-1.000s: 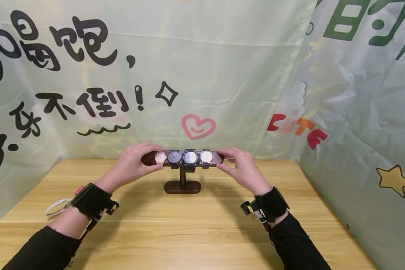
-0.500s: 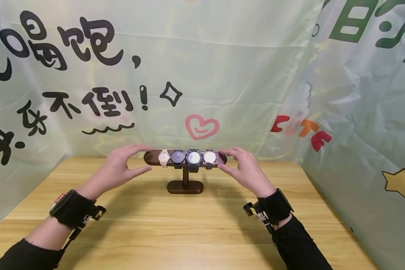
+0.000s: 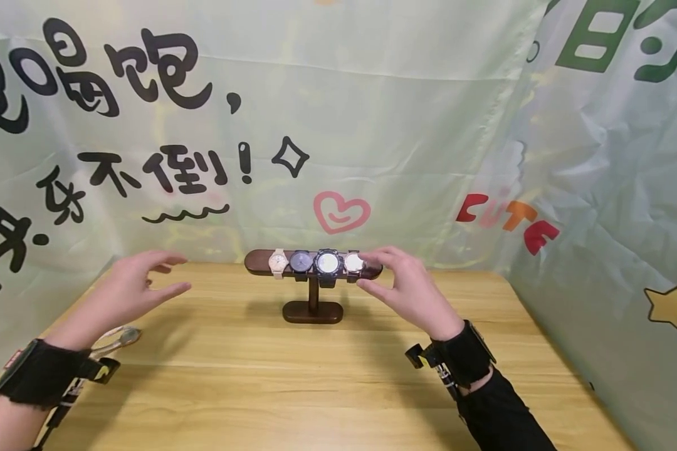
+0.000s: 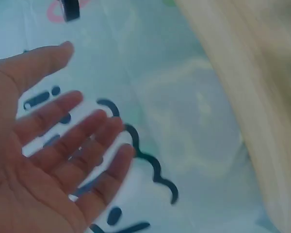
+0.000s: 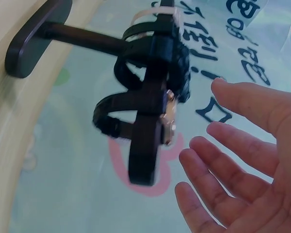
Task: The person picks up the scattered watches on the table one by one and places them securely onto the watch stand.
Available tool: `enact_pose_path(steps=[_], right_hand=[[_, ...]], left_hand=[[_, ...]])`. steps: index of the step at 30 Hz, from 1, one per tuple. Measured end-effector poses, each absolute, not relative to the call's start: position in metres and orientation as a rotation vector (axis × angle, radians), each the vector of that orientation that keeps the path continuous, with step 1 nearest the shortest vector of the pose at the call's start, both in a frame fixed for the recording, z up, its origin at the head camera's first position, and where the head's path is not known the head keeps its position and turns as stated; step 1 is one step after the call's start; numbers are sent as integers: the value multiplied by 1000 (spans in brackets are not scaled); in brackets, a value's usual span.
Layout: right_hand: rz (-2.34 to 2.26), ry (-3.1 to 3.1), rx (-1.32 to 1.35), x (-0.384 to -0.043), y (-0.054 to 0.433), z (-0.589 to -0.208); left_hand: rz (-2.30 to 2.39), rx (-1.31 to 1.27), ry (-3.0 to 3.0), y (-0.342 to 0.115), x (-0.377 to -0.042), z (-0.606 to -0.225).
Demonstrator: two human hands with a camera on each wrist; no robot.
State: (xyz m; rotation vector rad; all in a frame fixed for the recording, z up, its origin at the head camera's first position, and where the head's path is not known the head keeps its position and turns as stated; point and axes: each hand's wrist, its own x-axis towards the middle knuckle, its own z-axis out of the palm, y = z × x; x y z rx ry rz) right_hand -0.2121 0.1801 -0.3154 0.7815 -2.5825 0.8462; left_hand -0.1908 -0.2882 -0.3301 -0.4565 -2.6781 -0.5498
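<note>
A dark brown wooden watch stand (image 3: pixel 313 312) stands on the table, its padded crossbar carrying several watches. From the left come a pale watch (image 3: pixel 278 262), a dark-faced watch (image 3: pixel 301 262), a chunky black watch (image 3: pixel 328 263) and a bright-faced watch (image 3: pixel 353 262) with a dark strap. My left hand (image 3: pixel 130 285) is off to the left of the stand, fingers relaxed and holding nothing. My right hand (image 3: pixel 412 291) overlaps the crossbar's right end in the head view. In the right wrist view its loose fingers (image 5: pixel 223 170) are beside the bar, with a gap between.
On the wooden table (image 3: pixel 293 382), a pale looped strap-like thing (image 3: pixel 118 338) with a grey end lies at the left, partly behind my left wrist. A printed cloth (image 3: pixel 406 138) hangs close behind the stand and along the right side.
My left hand has let go of the crossbar's left end and moved away to the left. My right hand has shifted slightly left over the bar's right end. The stand has stayed put.
</note>
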Motion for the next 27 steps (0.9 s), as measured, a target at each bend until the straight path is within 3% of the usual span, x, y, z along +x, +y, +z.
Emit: enact_pose_path(steps=[7, 27], right_hand=[[824, -2594, 870, -201, 168, -313], [683, -2616, 1090, -184, 144, -322]], left_hand=[[-500, -235, -2879, -326, -181, -344], [-275, -140, -3049, -365, -174, -382]])
